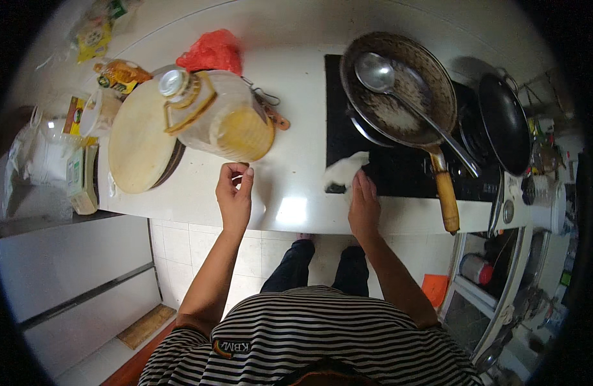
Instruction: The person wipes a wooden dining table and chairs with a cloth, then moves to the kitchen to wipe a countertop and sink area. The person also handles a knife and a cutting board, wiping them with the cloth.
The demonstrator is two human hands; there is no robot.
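My right hand [364, 205] has its fingers together on a crumpled white cloth or paper towel [347, 170], at the left front corner of the black glass cooktop [398, 176]. My left hand [234, 193] hovers by the counter, fingers loosely curled and a gap showing inside the thumb. I see nothing held in it. Just beyond it is a large clear plastic oil jug [214, 120] with yellow oil low inside. A dark wok [402, 120] with a wooden handle sits on the cooktop, and a metal ladle [375, 72] rests in it.
Left of the jug lies a round wooden cutting board [139, 140]. A red plastic bag [212, 50] is behind the jug. Beside the wok is a black pan [504, 125]. Farther left are a plastic tub [99, 113] and a box [82, 178]. The white counter [296, 159] ends before my legs.
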